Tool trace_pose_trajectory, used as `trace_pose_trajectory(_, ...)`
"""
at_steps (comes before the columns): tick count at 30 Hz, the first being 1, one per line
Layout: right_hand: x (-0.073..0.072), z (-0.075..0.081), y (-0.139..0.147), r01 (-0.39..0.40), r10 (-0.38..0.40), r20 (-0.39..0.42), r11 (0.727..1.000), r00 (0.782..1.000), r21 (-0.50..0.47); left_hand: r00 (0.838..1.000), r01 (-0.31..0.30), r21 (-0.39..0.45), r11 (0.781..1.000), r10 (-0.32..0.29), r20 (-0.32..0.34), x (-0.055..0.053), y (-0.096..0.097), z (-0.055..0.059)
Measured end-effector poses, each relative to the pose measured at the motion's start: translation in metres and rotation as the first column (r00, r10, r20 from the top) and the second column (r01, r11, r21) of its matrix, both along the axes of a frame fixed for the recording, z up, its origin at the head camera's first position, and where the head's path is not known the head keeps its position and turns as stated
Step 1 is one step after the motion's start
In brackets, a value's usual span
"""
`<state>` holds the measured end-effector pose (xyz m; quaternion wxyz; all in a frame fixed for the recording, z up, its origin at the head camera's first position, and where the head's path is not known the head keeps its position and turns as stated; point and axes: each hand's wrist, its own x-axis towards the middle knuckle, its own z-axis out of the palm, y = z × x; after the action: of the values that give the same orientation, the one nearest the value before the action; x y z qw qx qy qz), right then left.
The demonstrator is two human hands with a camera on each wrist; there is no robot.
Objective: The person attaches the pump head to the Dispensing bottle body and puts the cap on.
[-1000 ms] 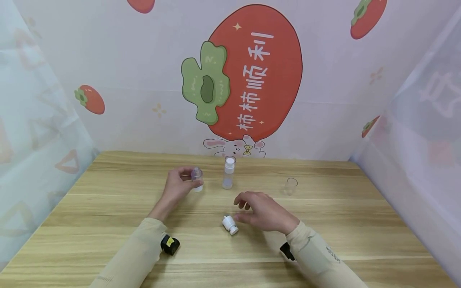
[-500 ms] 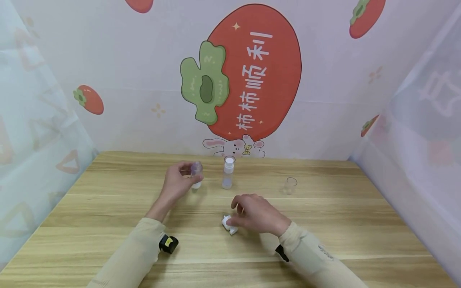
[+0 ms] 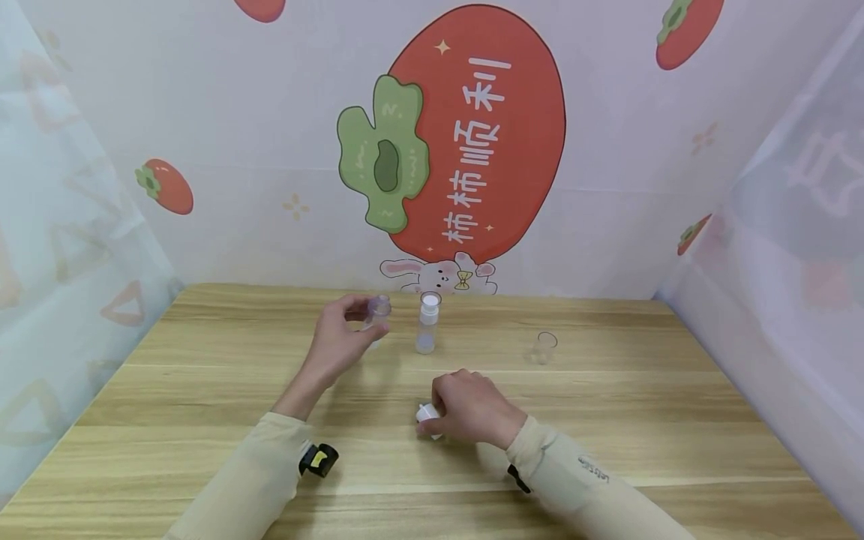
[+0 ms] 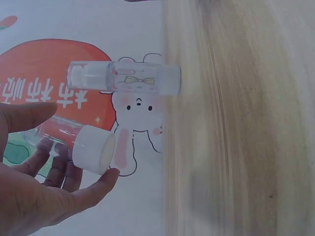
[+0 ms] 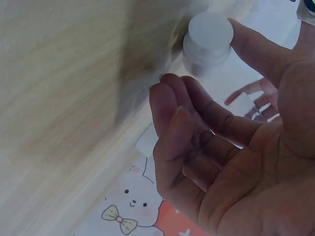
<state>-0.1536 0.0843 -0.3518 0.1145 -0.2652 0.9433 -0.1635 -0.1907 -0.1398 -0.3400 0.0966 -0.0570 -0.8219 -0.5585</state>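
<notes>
Bottle (image 3: pixel 378 313), left of centre in the head view, is pinched by the left hand (image 3: pixel 337 331); the right hand (image 3: pixel 472 406) curls at the pump (image 3: pixel 427 413), lower centre, but whether it pinches it I cannot tell.

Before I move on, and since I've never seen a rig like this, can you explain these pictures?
There is no machine here: a person works with two bare hands, wearing one camera on the head and one on each wrist. The wide picture is the head view, looking down over the wooden table; the close ones come from the wrists. The left hand holds a clear bottle with a white end. The right hand is at a small white piece; whether it grips it, I can't tell. A second bottle stands upright, with a clear cup-like piece farther right.
</notes>
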Motion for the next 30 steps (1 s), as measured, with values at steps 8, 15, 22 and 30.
trace_pose_trajectory(8, -0.002, 0.001, 0.003, -0.031, 0.03, -0.016, 0.998, 0.999, -0.047, 1.0, 0.015, -0.007, 1.0, -0.015, -0.003, 0.005, 0.004, 0.007)
trace_pose_trajectory(15, -0.009, 0.012, 0.016, -0.015, 0.005, -0.061, 0.988, 0.998, -0.155, 1.0, 0.029, -0.036, 0.999, -0.029, -0.008, 0.009, 0.007, 0.011)
trace_pose_trajectory(22, -0.017, 0.023, 0.034, 0.023, -0.038, -0.053, 0.966, 0.998, -0.259, 0.998, 0.05, -0.058, 0.997, -0.052, -0.034, 0.01, 0.009, 0.008)
trace_pose_trajectory(30, -0.023, 0.028, 0.053, 0.069, -0.079, -0.015, 0.938, 0.997, -0.341, 0.993, 0.089, -0.09, 0.992, -0.095, -0.073, 0.012, 0.01, 0.002)
